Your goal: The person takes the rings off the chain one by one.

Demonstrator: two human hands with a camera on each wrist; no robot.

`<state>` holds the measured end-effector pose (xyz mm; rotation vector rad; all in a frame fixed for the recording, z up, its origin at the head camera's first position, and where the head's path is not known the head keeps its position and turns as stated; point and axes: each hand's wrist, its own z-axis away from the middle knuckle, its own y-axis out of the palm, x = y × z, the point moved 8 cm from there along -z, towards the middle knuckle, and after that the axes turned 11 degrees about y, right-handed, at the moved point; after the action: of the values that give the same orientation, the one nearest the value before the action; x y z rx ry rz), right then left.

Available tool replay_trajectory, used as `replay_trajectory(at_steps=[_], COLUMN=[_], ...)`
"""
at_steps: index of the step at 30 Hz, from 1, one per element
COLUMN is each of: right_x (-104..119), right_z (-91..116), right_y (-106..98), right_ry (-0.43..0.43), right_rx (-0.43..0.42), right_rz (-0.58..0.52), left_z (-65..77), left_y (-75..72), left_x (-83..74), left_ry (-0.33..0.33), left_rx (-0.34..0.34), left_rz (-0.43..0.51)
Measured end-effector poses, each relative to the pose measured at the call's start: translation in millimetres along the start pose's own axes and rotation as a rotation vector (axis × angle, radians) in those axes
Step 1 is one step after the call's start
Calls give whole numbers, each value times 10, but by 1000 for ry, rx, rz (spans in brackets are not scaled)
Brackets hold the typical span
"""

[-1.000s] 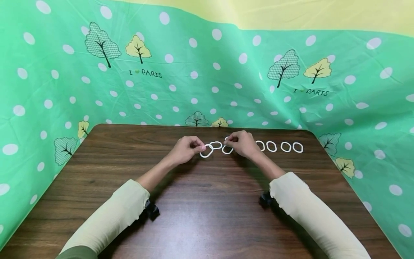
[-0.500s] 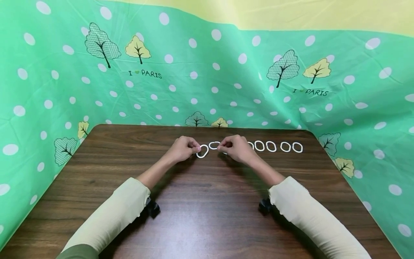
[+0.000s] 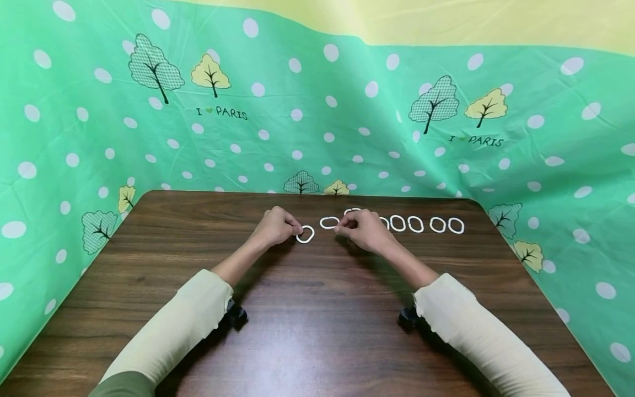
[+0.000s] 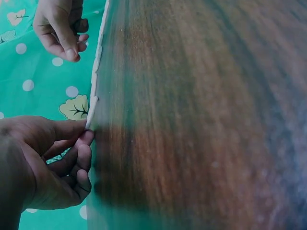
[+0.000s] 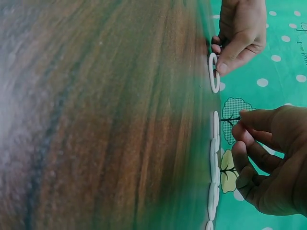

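Between thumb and forefinger my left hand (image 3: 278,227) pinches a white oval ring (image 3: 305,235), tilted near the back of the table. In the right wrist view this ring (image 5: 214,72) stands out as a thin loop at the fingertips. My right hand (image 3: 364,229) hovers over the row, fingers loosely curled and thumb near the forefinger; nothing shows between them in the right wrist view. A second white ring (image 3: 329,223) lies flat just left of its fingertips. Another ring (image 3: 353,210) shows partly behind this hand.
To the right, several more white rings (image 3: 398,223) lie in a row on the brown wooden table (image 3: 307,309). A green dotted cloth (image 3: 317,127) hangs right behind the table's far edge. Small black devices (image 3: 237,317) sit under both wrists.
My left hand has drawn its ring left and slightly towards me, away from the flat ring. My right hand first moved left, then stayed nearly in place.
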<state>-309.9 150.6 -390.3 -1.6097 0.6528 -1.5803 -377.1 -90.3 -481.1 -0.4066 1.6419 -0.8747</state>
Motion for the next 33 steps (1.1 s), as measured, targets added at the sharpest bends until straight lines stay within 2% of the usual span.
replay_trajectory(at_steps=[9,13,15,20,21,27,31,33], right_x=[-50,-76,-92,-152,-162,-244,-326,-373], right_z=[42,68,86,140,155,247,296,317], right_y=[-12,-33,-41,-69,-83,-177,-257,-306], right_ry=[14,10,10,14,13,9,11,13], right_rx=[-3,-10,-9,-9,-12,-16,-25,-37], right_rz=[14,15,9,2,3,-18,-6,9], left_z=[17,62,151,292,272,482,592,647], left_y=[-9,-41,-87,-181,-184,-362,-499,-577], left_x=[33,-25,-135,-278,-237,-362,-404,-418], left_ry=[-21,-20,-10,14,17,55,52,27], left_rx=[3,0,1,13,15,23,2,-7], left_rz=[25,31,43,55,55,113,136,139])
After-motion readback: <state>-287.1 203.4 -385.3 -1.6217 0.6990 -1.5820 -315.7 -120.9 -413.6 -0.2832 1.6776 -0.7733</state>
